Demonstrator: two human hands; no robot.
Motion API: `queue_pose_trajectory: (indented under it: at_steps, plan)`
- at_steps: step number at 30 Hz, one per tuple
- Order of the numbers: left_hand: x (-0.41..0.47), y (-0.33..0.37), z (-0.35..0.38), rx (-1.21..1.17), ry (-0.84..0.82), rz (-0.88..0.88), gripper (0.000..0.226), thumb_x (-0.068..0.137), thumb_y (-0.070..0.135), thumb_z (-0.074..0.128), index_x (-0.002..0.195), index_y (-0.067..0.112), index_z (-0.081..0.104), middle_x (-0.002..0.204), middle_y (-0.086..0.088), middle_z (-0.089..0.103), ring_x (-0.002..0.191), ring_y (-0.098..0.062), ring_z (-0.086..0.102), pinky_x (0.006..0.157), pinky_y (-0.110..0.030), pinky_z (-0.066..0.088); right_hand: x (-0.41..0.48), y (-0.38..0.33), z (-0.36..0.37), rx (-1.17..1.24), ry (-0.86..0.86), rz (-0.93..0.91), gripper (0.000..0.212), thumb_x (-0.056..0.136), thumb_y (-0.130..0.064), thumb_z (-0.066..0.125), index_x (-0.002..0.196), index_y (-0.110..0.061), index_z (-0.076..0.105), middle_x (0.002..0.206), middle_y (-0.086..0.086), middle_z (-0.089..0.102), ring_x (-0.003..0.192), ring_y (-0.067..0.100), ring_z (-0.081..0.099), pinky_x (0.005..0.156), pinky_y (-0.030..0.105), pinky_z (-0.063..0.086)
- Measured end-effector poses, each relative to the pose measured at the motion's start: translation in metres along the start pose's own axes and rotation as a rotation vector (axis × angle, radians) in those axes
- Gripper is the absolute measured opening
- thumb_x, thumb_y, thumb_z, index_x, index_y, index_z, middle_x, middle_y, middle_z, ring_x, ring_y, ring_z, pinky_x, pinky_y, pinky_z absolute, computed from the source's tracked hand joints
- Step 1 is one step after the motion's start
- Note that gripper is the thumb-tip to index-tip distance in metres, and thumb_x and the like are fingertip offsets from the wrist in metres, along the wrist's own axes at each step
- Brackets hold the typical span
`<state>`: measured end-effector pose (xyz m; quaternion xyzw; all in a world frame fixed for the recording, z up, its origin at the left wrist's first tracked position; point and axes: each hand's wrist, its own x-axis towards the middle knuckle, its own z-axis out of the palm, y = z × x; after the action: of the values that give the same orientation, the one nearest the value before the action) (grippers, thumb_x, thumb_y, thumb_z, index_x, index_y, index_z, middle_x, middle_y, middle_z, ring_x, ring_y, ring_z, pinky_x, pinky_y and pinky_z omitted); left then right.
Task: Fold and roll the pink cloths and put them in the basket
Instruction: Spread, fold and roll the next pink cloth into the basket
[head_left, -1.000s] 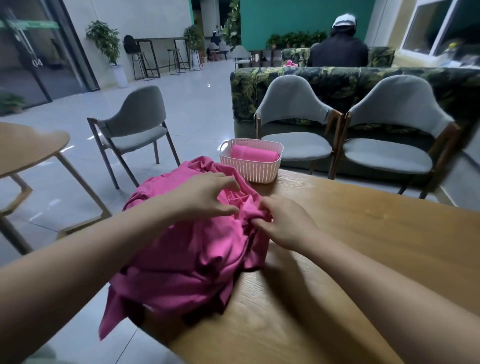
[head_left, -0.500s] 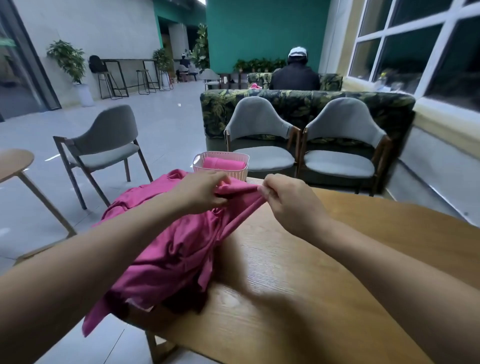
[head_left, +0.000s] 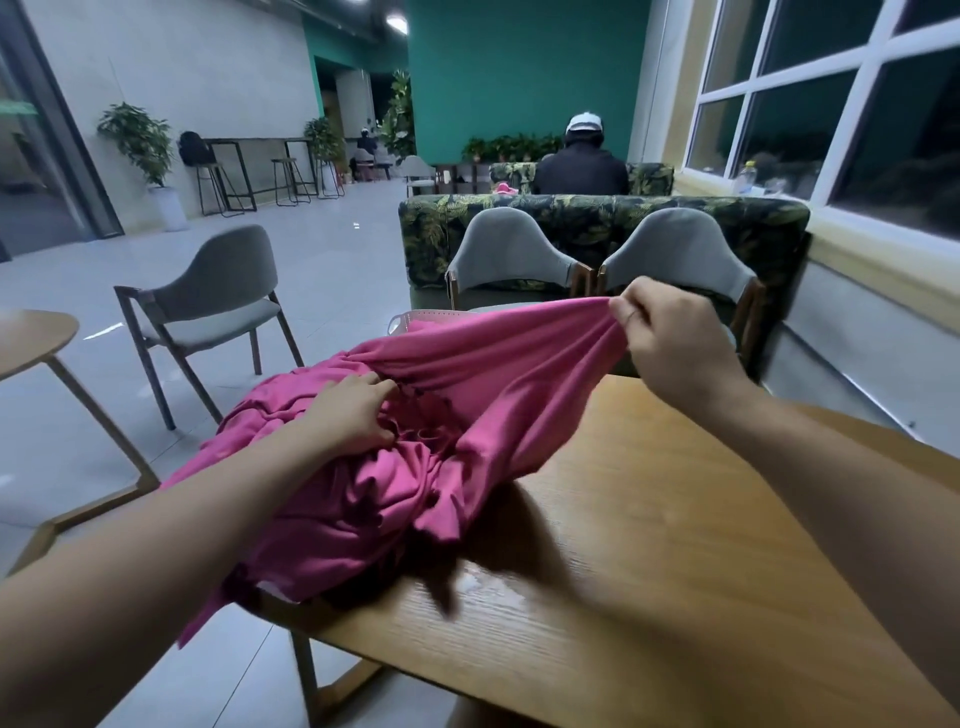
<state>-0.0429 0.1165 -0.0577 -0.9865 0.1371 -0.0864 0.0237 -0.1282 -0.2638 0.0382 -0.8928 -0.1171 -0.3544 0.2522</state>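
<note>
While the left hand (head_left: 353, 413) clutches the bunched pink cloth (head_left: 467, 395) on the worktop (head_left: 649, 545), the right hand (head_left: 670, 338) pinches its raised edge, both grips clamped.

Stretched cloth (head_left: 493, 374) screens basket (head_left: 415, 318) (rim peeks); tabletop (head_left: 675, 519) right free.

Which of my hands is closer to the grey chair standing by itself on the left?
Left. The left hand grips the pink cloth just right of the grey chair; the right hand pinches the cloth's edge, raised, much farther right.
</note>
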Motion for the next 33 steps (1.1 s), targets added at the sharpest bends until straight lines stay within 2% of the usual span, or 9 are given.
queue_pose_trajectory:
  at_steps: [7,12,14,18,22,24,29,31,33]
  plan:
    - [0.007,0.013,-0.005,-0.115,0.094,-0.021,0.058,0.073,0.057,0.075,0.117,0.026,0.054,0.120,-0.002,0.063,0.108,-0.030,0.063,0.084,-0.043,0.054,-0.006,0.019,-0.011,-0.027,0.036,0.048,0.029,0.107,-0.029,0.054,0.084,-0.013,0.058,0.073,-0.001,0.060,0.074,0.028,0.058,0.067,0.045,0.046]
    - [0.007,0.025,-0.008,0.012,0.163,0.074,0.016,0.091,0.029,0.064,0.101,0.029,0.077,0.106,-0.005,0.070,0.096,-0.032,0.068,0.076,-0.044,0.057,-0.012,0.023,0.001,-0.072,0.002,0.069,0.022,0.107,-0.030,0.054,0.089,-0.017,0.057,0.084,0.004,0.064,0.083,0.030,0.060,0.073,0.046,0.048]
    - [0.010,0.030,-0.017,-0.037,0.212,0.036,0.021,0.091,0.019,0.057,0.097,0.024,0.077,0.100,-0.009,0.074,0.092,-0.035,0.069,0.071,-0.043,0.056,-0.014,0.026,0.009,-0.108,-0.045,0.087,0.022,0.107,-0.030,0.053,0.090,-0.017,0.055,0.085,0.006,0.064,0.083,0.033,0.060,0.072,0.047,0.048]
    - [0.019,0.018,-0.045,-0.238,0.330,-0.065,0.030,0.084,0.024,0.048,0.102,0.025,0.072,0.097,-0.012,0.075,0.091,-0.039,0.069,0.073,-0.045,0.056,-0.019,0.032,0.028,-0.181,-0.152,0.175,0.020,0.106,-0.029,0.052,0.092,-0.016,0.058,0.091,0.008,0.066,0.088,0.035,0.061,0.075,0.046,0.050]
    - [0.016,0.004,-0.074,-0.336,0.429,-0.080,0.028,0.087,0.016,0.055,0.105,0.023,0.075,0.096,-0.014,0.077,0.091,-0.037,0.070,0.076,-0.042,0.055,-0.025,0.031,0.055,-0.295,-0.231,0.177,0.011,0.100,-0.031,0.057,0.100,-0.020,0.060,0.103,0.007,0.066,0.103,0.036,0.062,0.089,0.048,0.049]
    - [0.014,0.001,-0.082,-0.349,0.455,-0.073,0.026,0.089,0.009,0.059,0.104,0.019,0.077,0.097,-0.014,0.078,0.092,-0.035,0.071,0.076,-0.039,0.051,-0.028,0.026,0.072,-0.312,-0.330,0.194,0.023,0.097,-0.038,0.060,0.115,-0.022,0.059,0.116,0.007,0.064,0.113,0.035,0.060,0.096,0.048,0.047]
    - [0.005,-0.005,-0.096,-0.418,0.465,-0.039,0.022,0.092,0.010,0.061,0.105,0.017,0.076,0.097,-0.011,0.078,0.091,-0.031,0.070,0.080,-0.040,0.054,-0.046,0.039,0.109,-0.315,-0.698,0.362,0.097,0.074,-0.078,0.066,0.153,-0.028,0.040,0.150,0.009,0.051,0.137,0.034,0.052,0.111,0.052,0.045]
    - [0.003,-0.006,-0.095,-0.416,0.386,-0.034,0.020,0.095,0.014,0.062,0.107,0.021,0.075,0.096,-0.004,0.077,0.089,-0.025,0.068,0.077,-0.034,0.048,-0.059,0.046,0.122,-0.247,-0.798,0.345,0.110,0.066,-0.087,0.067,0.157,-0.034,0.034,0.150,0.009,0.052,0.136,0.033,0.054,0.112,0.049,0.045]
    - [-0.001,-0.003,-0.088,-0.418,0.212,0.011,0.017,0.097,0.019,0.066,0.109,0.026,0.075,0.097,0.005,0.074,0.090,-0.018,0.068,0.080,-0.032,0.048,-0.071,0.043,0.132,-0.257,-0.842,0.290,0.109,0.068,-0.086,0.069,0.159,-0.041,0.029,0.149,0.008,0.053,0.135,0.032,0.054,0.112,0.048,0.043]
